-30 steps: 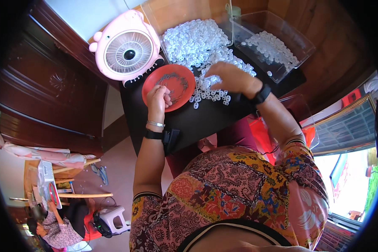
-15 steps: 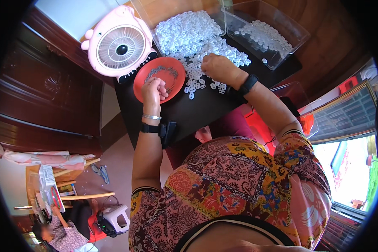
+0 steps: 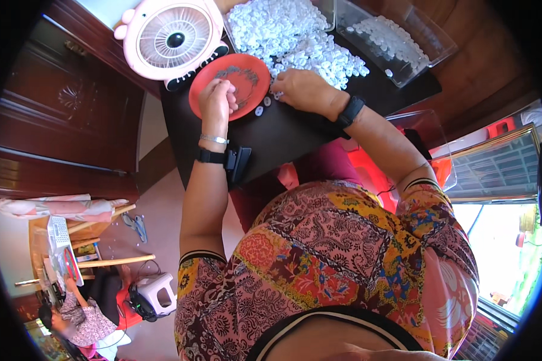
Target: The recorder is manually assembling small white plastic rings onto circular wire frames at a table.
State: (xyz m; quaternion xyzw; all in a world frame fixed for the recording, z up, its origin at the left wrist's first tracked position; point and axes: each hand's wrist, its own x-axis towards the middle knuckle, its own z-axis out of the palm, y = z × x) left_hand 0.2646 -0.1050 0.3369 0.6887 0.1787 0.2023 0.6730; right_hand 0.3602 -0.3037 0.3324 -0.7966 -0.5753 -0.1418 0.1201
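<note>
My left hand (image 3: 218,102) is held over the near left part of a red plate (image 3: 256,105), its fingers curled closed. What they hold, if anything, is hidden. Small grey metal-looking bits (image 3: 247,73) lie scattered on the plate. To the right, my right hand (image 3: 307,90) rests at the near edge of a spread of small white oval plastic pieces with holes (image 3: 328,57). Its fingers are bent down and together among the pieces, and the tips are partly hidden. A couple of loose white pieces (image 3: 259,111) lie between the plate and this hand.
A pink animal-shaped fan (image 3: 176,41) stands left of the plate on the dark table (image 3: 271,141). A large heap of white pieces (image 3: 277,24) is at the back. Far right, a clear plastic bin (image 3: 430,54) holds more. Another person (image 3: 90,319) sits away at lower left.
My right hand has moved nearer the plate and toward me, over where loose white pieces lay; fewer show there now. My left hand stays curled over the plate. The view has shifted slightly.
</note>
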